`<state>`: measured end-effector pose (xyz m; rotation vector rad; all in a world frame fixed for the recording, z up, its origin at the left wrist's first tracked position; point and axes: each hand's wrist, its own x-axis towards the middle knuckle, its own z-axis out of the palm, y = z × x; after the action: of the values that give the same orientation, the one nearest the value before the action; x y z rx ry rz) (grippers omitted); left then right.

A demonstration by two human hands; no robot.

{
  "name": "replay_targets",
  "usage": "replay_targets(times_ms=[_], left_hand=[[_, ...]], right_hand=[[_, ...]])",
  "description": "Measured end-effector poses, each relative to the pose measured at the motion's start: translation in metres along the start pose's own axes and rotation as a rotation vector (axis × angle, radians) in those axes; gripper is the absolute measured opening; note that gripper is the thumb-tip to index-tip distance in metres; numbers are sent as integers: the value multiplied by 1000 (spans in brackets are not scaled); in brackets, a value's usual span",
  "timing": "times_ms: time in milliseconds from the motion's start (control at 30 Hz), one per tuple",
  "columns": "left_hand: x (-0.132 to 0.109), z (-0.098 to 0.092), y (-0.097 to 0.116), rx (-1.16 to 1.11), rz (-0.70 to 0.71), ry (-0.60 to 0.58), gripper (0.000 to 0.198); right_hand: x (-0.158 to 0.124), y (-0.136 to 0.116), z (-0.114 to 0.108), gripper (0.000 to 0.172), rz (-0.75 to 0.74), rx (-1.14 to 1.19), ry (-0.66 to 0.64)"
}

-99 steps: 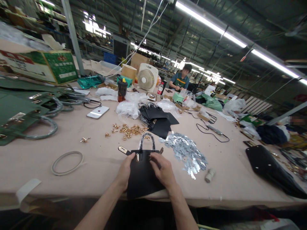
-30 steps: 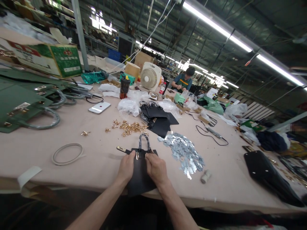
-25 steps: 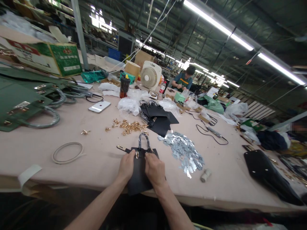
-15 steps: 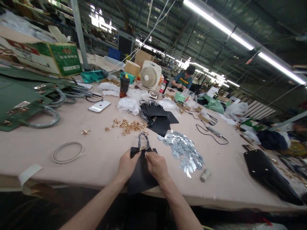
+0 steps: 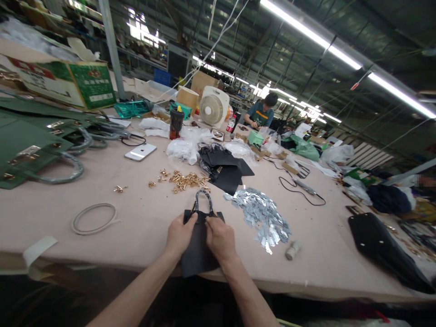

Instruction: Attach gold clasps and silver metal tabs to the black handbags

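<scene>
A small black bag panel (image 5: 198,247) with a wrapped loop handle (image 5: 203,200) lies at the table's near edge. My left hand (image 5: 180,235) grips its upper left part, thumb at the top edge. My right hand (image 5: 220,239) is closed on the upper right part, fingers pinched at the top. Just beyond the panel lie a heap of gold metal fittings (image 5: 185,180) and a pile of silver metal plates (image 5: 263,215).
Green bags (image 5: 30,150) lie at the left beside a grey ring (image 5: 92,218) and a white phone (image 5: 140,152). Black pieces (image 5: 225,170) sit mid-table, a black bag (image 5: 384,247) at right, a small roll (image 5: 293,249) nearby. A person (image 5: 260,113) works beyond a fan (image 5: 211,108).
The strap tab that stuck out left of the panel and the gold clasp no longer show. Both hands have drawn together at the panel's top edge by the handle.
</scene>
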<state>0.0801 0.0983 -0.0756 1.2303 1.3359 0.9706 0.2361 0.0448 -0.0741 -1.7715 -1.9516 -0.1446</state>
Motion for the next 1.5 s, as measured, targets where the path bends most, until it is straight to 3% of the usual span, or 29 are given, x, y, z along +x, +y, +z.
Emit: replay_targets(times_ms=[367,667,833,1067,1500], left_hand=[[3,2,-3,-22,-55,1,48],[5,-1,2,1,33,-51,38],[7,-1,-1,2,31,-44,36],[7,2,-4,-10,-20,-20,34],[9,5,-8,-72,-101,17,39]], right_hand=[[-1,-2,-3,33,-116,-160,-46],[-4,9,1,29,-61,103,40],[-5,4,4,29,-12,88,63],[-3,-5,3,30,40,-25,25],[-2,-2,-5,39,-106,-171,-96]])
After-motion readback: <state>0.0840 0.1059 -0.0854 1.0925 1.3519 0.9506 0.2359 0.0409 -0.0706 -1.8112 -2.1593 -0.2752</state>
